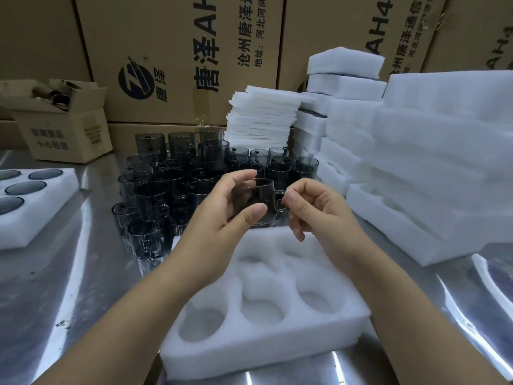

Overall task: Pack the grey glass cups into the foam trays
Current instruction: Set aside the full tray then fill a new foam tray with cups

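A grey glass cup (263, 191) hangs in the air above the far end of a white foam tray (266, 337) with round holes, all of them bare. My left hand (222, 215) grips the cup's body between fingers and thumb. My right hand (313, 212) pinches the cup's handle on its right side. Behind the hands stands a crowd of several grey glass cups (155, 190) on the metal table, some stacked.
At the left lies a second foam tray (36, 218) with grey cups in its holes. Stacks of foam trays (430, 173) and thin foam sheets (261, 115) stand at the right and back. Cardboard boxes (172, 56) line the rear; a small open box (63, 129) sits back left.
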